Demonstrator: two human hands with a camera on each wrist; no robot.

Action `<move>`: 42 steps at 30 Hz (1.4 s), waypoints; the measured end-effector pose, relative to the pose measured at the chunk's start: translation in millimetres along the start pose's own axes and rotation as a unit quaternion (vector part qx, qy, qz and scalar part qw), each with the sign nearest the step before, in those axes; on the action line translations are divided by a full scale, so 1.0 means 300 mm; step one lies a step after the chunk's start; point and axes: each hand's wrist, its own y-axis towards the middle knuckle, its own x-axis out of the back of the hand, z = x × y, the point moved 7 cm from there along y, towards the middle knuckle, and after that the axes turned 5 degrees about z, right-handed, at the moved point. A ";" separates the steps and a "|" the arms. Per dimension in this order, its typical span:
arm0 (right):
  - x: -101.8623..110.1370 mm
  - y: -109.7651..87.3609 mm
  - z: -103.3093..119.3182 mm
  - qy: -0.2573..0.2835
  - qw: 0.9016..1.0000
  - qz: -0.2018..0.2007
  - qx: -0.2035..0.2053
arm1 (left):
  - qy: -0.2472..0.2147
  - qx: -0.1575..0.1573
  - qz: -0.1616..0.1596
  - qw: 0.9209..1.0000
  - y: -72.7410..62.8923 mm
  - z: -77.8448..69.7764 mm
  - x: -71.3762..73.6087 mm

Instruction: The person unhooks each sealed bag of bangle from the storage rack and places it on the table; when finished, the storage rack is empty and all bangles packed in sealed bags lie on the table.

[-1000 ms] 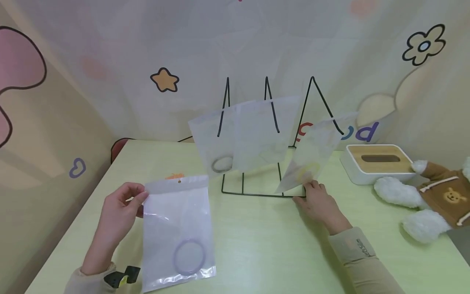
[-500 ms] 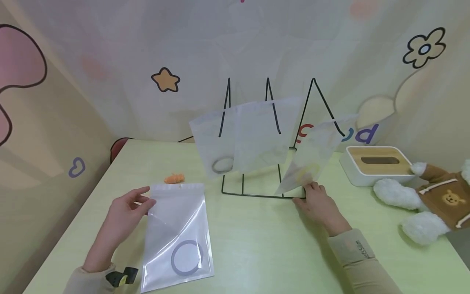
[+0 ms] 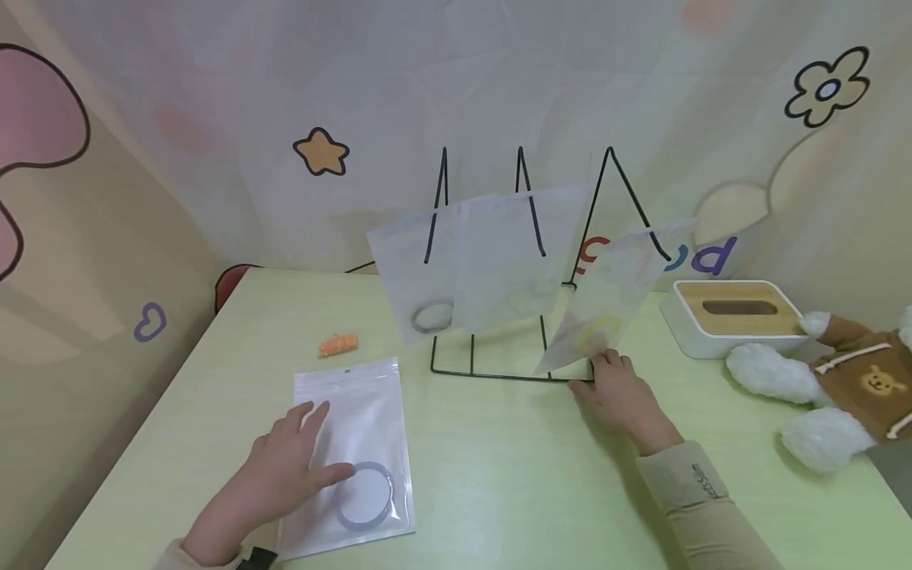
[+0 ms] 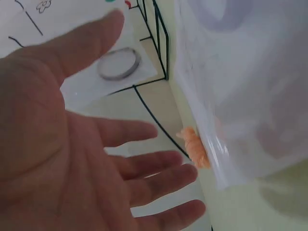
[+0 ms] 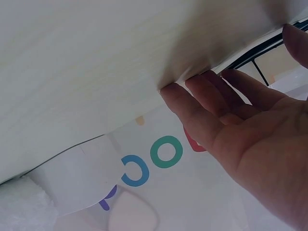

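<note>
A white zip bag [image 3: 359,419] with a pale purple ring [image 3: 389,499] inside lies flat on the table. My left hand [image 3: 274,475] is spread over the bag's left side, fingers apart and holding nothing; whether it touches the plastic I cannot tell. Farther back stands a black wire rack [image 3: 509,377], with three translucent bags hanging from its hooks. The left hanging bag [image 3: 409,269] contains a grey ring, the right one [image 3: 613,277] a yellow ring. My right hand [image 3: 627,400] grips the front right corner of the rack's base, thumb and fingers around the wire.
An orange figurine [image 3: 338,345] lies just beyond the flat bag. To the right of the rack are a white tissue box [image 3: 701,342] with a wooden lid and a plush toy [image 3: 855,380] in a brown top. A printed cloth backdrop [image 3: 399,95] closes off the back.
The left hand has let go of the bag's upper left corner and moved down and right over it. The bag, held tilted before, now lies flat. The right hand stays on the rack.
</note>
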 end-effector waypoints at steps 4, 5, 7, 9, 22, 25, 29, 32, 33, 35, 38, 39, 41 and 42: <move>-0.002 -0.001 -0.002 0.001 1.000 0.002 -0.001 | 0.012 -0.004 0.035 0.999 0.000 -0.012 -0.044; -0.003 -0.001 -0.001 0.001 1.000 0.003 -0.001 | 0.012 -0.003 0.041 0.999 0.001 -0.012 -0.050; -0.004 -0.002 -0.001 0.000 1.000 0.005 -0.001 | 0.015 0.000 0.046 0.999 0.005 -0.010 -0.059; -0.004 -0.003 -0.001 0.000 1.000 0.006 -0.001 | 0.016 0.001 0.050 0.999 0.010 -0.007 -0.066; 0.002 0.002 -0.003 -0.009 1.000 0.001 0.000 | -0.009 -0.014 0.065 0.998 0.043 0.039 -0.076; 0.001 0.000 -0.003 -0.009 1.000 0.002 0.000 | -0.034 -0.012 0.071 0.997 0.041 0.048 -0.076; 0.003 -0.004 0.002 -0.004 1.000 0.004 -0.001 | -0.056 -0.011 0.079 0.995 0.039 0.053 -0.079; 0.008 -0.005 0.005 -0.002 1.000 0.002 -0.001 | -0.065 -0.013 0.080 0.995 0.038 0.052 -0.077; 0.009 -0.006 0.005 -0.002 1.000 0.002 0.000 | -0.068 -0.013 0.080 0.994 0.038 0.053 -0.076; 0.009 -0.006 0.005 -0.001 1.000 0.003 0.000 | -0.074 -0.015 0.078 0.994 0.035 0.055 -0.074; 0.008 -0.007 0.004 -0.002 1.000 0.003 0.000 | -0.080 -0.022 0.075 0.994 0.033 0.060 -0.070; 0.007 -0.006 0.004 -0.002 1.000 0.003 0.000 | -0.080 -0.025 0.074 0.994 0.032 0.062 -0.069; 0.007 -0.006 0.002 -0.003 1.000 0.003 -0.001 | -0.081 -0.033 0.070 0.994 0.030 0.067 -0.065; 0.007 -0.006 0.002 -0.004 1.000 0.003 0.000 | -0.080 -0.035 0.069 0.994 0.028 0.071 -0.064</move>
